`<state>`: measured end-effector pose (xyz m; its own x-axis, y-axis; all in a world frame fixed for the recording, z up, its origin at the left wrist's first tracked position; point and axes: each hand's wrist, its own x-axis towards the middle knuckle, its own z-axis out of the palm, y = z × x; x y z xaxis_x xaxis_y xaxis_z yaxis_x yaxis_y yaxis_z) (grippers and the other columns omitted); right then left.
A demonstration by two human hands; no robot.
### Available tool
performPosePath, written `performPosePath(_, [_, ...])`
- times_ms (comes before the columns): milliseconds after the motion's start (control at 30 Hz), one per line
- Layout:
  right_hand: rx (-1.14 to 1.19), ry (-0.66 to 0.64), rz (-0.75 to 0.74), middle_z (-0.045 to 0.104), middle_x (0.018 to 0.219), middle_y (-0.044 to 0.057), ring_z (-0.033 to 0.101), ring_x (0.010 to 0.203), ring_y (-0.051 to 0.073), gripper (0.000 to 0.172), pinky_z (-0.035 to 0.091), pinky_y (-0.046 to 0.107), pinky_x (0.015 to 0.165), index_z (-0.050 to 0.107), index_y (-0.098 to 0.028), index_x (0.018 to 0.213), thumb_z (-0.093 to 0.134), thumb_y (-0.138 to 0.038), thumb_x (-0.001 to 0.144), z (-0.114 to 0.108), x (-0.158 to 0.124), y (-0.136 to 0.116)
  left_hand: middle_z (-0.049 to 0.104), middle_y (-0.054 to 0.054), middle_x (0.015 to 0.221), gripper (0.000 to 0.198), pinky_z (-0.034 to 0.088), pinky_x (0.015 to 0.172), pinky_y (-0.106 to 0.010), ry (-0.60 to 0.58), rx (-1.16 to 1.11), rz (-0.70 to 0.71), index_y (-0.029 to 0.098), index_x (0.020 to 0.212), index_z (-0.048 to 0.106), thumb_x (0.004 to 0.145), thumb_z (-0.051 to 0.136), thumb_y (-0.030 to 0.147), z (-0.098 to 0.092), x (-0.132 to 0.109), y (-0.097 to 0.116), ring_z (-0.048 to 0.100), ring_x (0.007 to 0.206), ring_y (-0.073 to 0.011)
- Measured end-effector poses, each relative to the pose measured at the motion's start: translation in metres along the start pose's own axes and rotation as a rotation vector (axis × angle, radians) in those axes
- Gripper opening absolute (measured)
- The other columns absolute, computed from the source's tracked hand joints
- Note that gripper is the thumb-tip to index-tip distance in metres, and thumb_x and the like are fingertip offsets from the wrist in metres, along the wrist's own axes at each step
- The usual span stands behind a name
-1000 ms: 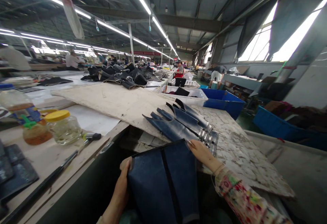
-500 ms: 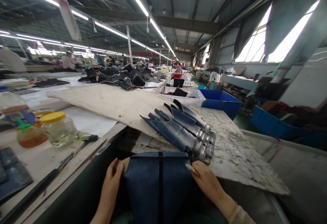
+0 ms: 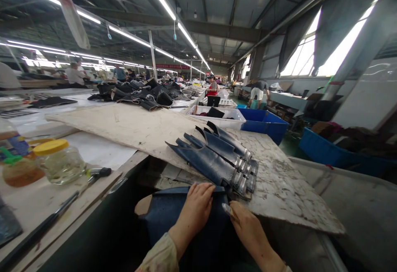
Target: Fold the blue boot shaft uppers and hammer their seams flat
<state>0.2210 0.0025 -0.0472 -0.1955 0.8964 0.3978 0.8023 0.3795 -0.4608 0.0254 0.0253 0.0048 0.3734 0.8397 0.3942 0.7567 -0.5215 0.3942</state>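
A dark blue leather piece (image 3: 167, 214), looking like a boot shaft, stands in front of me with its top edge level. My left hand (image 3: 198, 205) lies over that edge near the middle, fingers together and curled across it. Something tan and flat (image 3: 143, 205) sticks out at the piece's upper left corner. By the right corner, my right hand (image 3: 248, 226) is closed round a small pale tool (image 3: 227, 209) with a rounded tip; most of it is hidden in the fingers. The lower part of the leather is in shadow.
Several similar blue leather pieces (image 3: 211, 156) lie stacked on a stained board (image 3: 291, 193). At left are a yellow-lidded jar (image 3: 60, 164), a brush (image 3: 101, 172) and a long black rod (image 3: 46, 226). Bins, one of them blue (image 3: 263, 123), stand beyond; people work farther back.
My left hand has moved from the left edge of the leather piece to the middle of its top edge. My right hand stays by the right corner with the pale tool.
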Motion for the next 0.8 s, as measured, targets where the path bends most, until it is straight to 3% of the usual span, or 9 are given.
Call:
performPosePath(100, [0.037,0.032,0.001,0.065,0.111,0.011,0.063,0.101,0.022,0.030,0.052,0.032,0.087,0.062,-0.020,0.104,0.037,-0.026,0.089,0.001,-0.006,0.001,0.057,-0.005,0.126,0.040,0.028,0.108,-0.042,-0.042,0.029,0.073,0.025,0.125,0.050,0.087,0.040,0.017,0.014,0.009,0.010,0.048,0.119,-0.0170])
performPosePath(267, [0.048,-0.002,0.017,0.063,0.117,0.010,0.061,0.106,0.022,0.033,0.049,0.032,0.092,0.062,-0.018,0.111,0.039,-0.026,0.088,0.006,-0.011,0.007,0.057,-0.004,0.126,0.038,0.028,0.108,-0.042,-0.100,0.045,0.083,0.026,0.127,0.049,0.091,0.036,0.023,0.031,0.004,0.008,0.048,0.117,-0.0180])
performPosePath(800, [0.073,0.005,0.014,0.061,0.120,0.010,0.058,0.110,0.022,0.036,0.047,0.032,0.095,0.062,-0.017,0.114,0.041,-0.022,0.086,0.008,-0.016,0.010,0.052,-0.002,0.134,0.038,0.027,0.108,-0.040,-0.082,0.097,0.072,0.026,0.128,0.047,0.091,0.035,0.022,0.037,-0.004,0.007,0.044,0.123,-0.0180])
